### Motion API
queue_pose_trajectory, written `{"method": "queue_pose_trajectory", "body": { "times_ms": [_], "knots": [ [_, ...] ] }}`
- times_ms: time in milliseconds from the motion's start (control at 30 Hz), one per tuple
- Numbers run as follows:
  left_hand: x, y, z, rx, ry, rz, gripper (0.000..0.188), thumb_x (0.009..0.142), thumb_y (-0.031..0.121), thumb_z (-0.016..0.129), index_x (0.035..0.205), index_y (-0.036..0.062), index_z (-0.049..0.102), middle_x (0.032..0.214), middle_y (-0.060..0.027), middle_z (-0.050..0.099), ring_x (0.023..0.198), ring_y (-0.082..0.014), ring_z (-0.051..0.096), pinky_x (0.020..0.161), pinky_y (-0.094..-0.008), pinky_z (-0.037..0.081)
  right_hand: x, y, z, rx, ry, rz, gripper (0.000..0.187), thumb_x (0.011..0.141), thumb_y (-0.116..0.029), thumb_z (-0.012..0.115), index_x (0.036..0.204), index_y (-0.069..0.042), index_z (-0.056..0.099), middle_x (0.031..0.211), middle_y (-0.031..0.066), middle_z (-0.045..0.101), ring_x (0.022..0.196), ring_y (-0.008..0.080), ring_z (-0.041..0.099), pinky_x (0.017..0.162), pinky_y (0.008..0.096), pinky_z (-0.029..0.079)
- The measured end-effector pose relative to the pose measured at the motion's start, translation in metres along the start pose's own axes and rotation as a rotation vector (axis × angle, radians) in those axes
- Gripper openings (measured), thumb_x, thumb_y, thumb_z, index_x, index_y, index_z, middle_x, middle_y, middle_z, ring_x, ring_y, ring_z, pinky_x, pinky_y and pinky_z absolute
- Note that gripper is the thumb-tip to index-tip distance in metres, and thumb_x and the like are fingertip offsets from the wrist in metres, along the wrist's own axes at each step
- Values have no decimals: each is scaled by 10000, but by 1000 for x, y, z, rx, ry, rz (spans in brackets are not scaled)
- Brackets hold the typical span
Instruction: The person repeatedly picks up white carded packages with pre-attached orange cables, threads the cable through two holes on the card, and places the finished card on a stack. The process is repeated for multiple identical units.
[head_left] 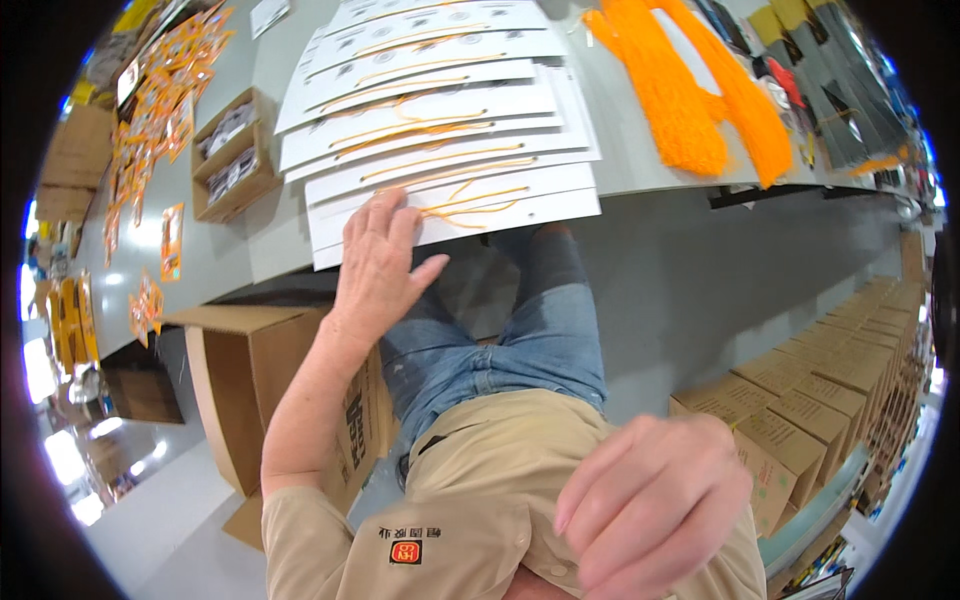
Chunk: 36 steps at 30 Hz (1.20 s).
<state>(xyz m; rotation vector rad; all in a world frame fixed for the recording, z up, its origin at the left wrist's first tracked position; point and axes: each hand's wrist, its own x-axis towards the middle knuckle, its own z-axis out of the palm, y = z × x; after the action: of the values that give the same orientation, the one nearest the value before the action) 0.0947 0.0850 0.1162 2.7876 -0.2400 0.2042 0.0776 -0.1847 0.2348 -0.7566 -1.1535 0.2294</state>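
A layered row of white paper sheets (450,107) lies on the grey table in front of me, each with orange cord threaded through small holes. On the nearest sheet (560,195), loose orange cord (478,208) forms crossing loops. My left hand (378,245) rests its fingertips on the left part of this sheet, at the cord's end, with the thumb held apart. Raised close to my chest, well away from the table, my right hand (655,500) has its fingers curled in. It is slightly blurred, and whatever it may hold is hidden.
Thick bundles of orange cord (690,125) lie right of the sheets, their ends at the table edge. A divided cardboard box (235,155) and many small orange packets (150,140) sit to the left. An open carton (225,400) stands below; stacked cartons (800,410) line the right floor.
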Motion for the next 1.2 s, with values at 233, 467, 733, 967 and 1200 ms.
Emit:
{"method": "queue_pose_trajectory", "body": {
  "times_ms": [233, 467, 733, 967, 1200],
  "knots": [
    [16, -19, -15, -37, -64, 90, 427, 678, 103, 869, 993, 54, 585, 1201, -84, 586, 1123, -320, 562, 931, -431, 500, -83, 63, -111, -928, 660, 861, 162, 931, -56, 610, 777, -19, 574, 723, 38, 595, 603, 163, 534, 582, 283, 454],
    [21, -18, -29, -14, -131, 138, 306, 761, 161, 821, 988, 55, 645, 1161, -84, 628, 1087, -304, 598, 924, -422, 511, -107, 82, -200, -1817, 466, 884, 151, 911, -167, 671, 889, -34, 601, 896, 159, 707, 819, 362, 684, 704, 454, 534],
    [14, -4, -32, 146, 293, 286, 133, 776, 94, 773, 869, 57, 684, 978, -38, 696, 883, -248, 660, 897, -414, 514, -110, 88, -260, -2139, 264, 1151, 226, 900, -242, 654, 863, -19, 645, 829, 198, 716, 815, 391, 704, 742, 503, 549],
    [-26, 21, -30, 27, 144, 263, 206, 775, 140, 810, 939, 69, 706, 1042, -44, 709, 1050, -230, 655, 1079, -513, 405, -113, 77, -233, -1050, 627, 1338, 287, 901, -274, 648, 860, 7, 691, 838, 192, 717, 778, 341, 697, 718, 434, 546],
    [-63, 57, 16, -589, -178, 73, 223, 856, 171, 764, 1005, 21, 695, 1020, -125, 715, 950, -338, 667, 857, -418, 526, -112, 82, -213, -1425, 385, 986, 167, 893, -179, 654, 961, -32, 695, 899, 158, 710, 847, 315, 689, 764, 407, 533]
  ]
}}
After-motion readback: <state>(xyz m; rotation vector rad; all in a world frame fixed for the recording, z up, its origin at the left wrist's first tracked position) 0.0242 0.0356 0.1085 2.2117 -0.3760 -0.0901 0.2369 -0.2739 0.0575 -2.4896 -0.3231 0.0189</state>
